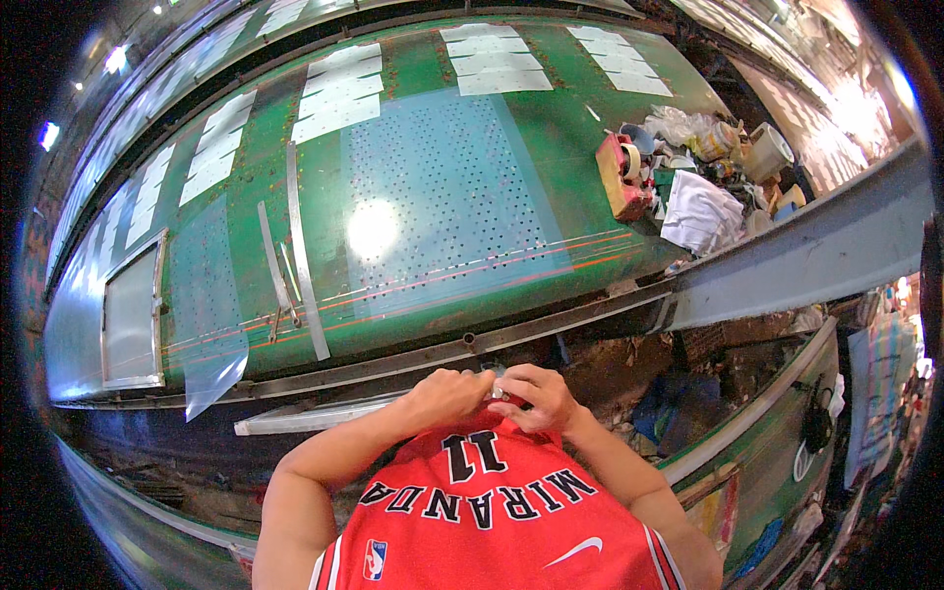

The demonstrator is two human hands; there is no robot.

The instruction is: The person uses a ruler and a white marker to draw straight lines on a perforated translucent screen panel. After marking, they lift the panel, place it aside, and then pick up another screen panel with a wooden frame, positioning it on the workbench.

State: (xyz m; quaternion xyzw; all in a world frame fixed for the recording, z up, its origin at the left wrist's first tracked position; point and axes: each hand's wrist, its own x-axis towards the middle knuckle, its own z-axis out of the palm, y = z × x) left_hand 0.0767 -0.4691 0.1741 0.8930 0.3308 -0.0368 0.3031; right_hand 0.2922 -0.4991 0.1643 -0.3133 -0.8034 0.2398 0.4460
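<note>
My left hand [450,395] and my right hand [541,395] meet in front of my red jersey [472,511], just short of the long green table [270,93]. The fingers of both are curled in and closed. Between the fingertips a small shiny, pale thing [499,391] shows; its kind is too small to make out. Beyond my hands, a clear bluish sheet with rows of small dark holes [442,177] lies flat on the table. Two flat metal strips, a long one [303,256] and a shorter one [272,256], rest to its left.
At the table's right end sits a pile with a red and yellow tape dispenser [621,177], a white cloth [701,211] and a white cup [767,152]. White printed sheets [492,59] line the far side. A framed screen [134,315] stands at left, near another bluish sheet [206,285].
</note>
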